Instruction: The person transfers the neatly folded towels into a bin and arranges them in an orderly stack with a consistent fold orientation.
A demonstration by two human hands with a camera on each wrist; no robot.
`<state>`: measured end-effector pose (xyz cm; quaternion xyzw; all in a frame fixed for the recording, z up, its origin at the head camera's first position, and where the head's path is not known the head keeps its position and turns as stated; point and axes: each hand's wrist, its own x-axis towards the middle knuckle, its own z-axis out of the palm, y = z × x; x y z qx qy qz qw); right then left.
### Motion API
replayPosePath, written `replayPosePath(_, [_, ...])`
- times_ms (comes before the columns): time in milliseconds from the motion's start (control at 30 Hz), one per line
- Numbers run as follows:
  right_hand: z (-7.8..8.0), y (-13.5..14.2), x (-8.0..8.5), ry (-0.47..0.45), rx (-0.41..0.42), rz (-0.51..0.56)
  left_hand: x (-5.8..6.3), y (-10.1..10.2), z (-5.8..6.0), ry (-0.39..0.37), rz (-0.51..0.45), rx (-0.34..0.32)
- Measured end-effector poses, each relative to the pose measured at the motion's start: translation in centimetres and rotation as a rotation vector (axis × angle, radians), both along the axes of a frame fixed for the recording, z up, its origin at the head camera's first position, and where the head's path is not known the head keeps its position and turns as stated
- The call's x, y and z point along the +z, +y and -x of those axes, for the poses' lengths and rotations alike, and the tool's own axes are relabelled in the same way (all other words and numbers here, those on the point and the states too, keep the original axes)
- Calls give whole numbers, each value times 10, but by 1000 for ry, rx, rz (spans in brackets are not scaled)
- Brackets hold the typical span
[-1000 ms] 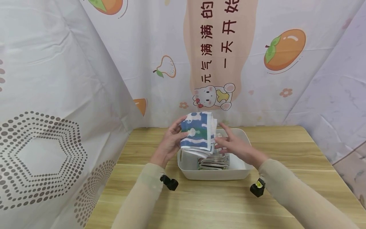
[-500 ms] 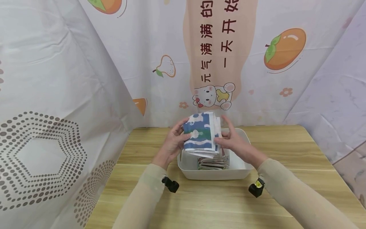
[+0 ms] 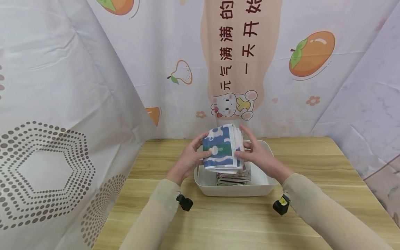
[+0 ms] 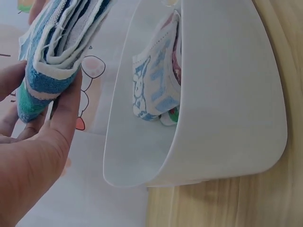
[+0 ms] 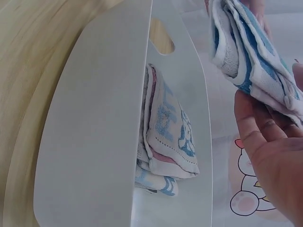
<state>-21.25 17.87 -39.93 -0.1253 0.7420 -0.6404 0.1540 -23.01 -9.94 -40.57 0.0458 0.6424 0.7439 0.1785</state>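
A folded blue, green and white towel [image 3: 220,149] is held up above the white plastic basket [image 3: 235,191]. My left hand [image 3: 190,158] grips its left side, thumb on the front face and fingers behind. On its right side my right hand [image 3: 260,156] pinches the edge, thumb in front, index finger raised along the top corner. The right wrist view shows the towel's [image 5: 251,56] stacked layers, with fingers beneath them. Inside the basket lie folded towels [image 3: 233,178], partly hidden by the held one; the left wrist view shows a white towel [image 4: 156,85] with blue print among them.
The basket stands on a wooden table [image 3: 218,222], near its back edge. A printed curtain [image 3: 175,41] hangs right behind the table, and another patterned curtain [image 3: 53,104] hangs along the left side. An oval handle hole [image 5: 162,37] opens in the basket's end wall.
The towel and my left hand have shifted slightly to the right. My right hand, loosely spread beside the towel a second ago, now pinches its right edge.
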Motion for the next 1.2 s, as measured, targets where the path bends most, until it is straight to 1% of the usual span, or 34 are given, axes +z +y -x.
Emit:
replayPosePath(167, [-1,-1,1,-12,10,11,-1,1,0,56,136,-26])
replayPosePath(267, [-2,-1,2,-13,16,4,-1,2,-1,71,189,-19])
replayPosePath(500, [-3,-3,1,-1,-10,-53,-1,9,-2,81,218,33])
replayPosePath(667, [-6,-7,0,66,-38,-123,-3,13,0,93,231,70])
replayPosePath(767, [-9,-8,-1,105,-27,-175,-6,15,1,99,220,85])
replayPosePath(933, [-11,-8,-4,136,-32,-266,-9,18,2,95,210,98])
replayPosePath(1033, [-11,-8,-6,152,-49,-303,-10,19,2,89,259,102])
replayPosePath(1200, [-9,-6,-9,148,-88,-367,-9,21,2,83,384,83])
